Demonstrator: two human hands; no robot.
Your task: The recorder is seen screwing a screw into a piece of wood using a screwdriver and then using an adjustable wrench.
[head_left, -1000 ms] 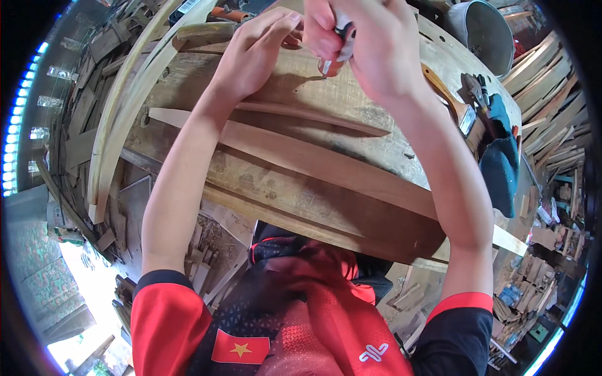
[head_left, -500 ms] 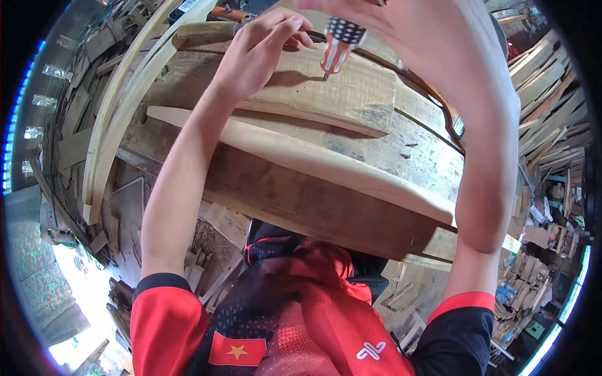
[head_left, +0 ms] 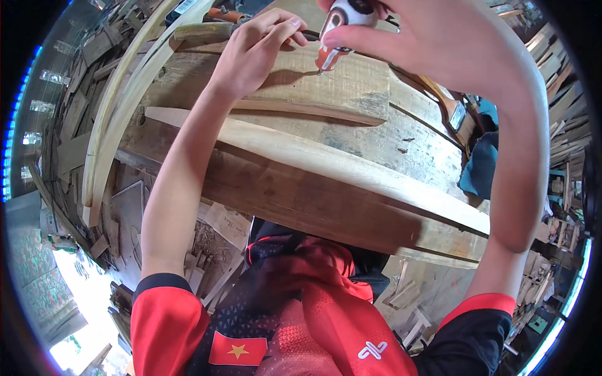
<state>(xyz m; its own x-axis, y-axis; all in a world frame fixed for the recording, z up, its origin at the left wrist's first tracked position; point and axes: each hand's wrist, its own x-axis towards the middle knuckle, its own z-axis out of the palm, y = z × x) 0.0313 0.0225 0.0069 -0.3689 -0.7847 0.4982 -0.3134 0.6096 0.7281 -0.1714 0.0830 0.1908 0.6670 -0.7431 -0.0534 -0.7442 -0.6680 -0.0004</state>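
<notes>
gripping small white-and-orange plastic tool (head_left: 338,28) at top centre in right hand (head_left: 433,44), fingers fully wrapped, tip touching rough wooden plank (head_left: 351,88). resting left hand (head_left: 254,53) loosely open, holding nothing, fingertips on plank. looking light, rigid, smooth; best gripped mid-body.

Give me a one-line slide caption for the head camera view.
Right hand holds a small tool tip-down on a wooden board; left hand steadies it.

a single head-worn fisheye view, steeply downward and close over the wooden workbench (head_left: 351,188), rim edges bent
</notes>
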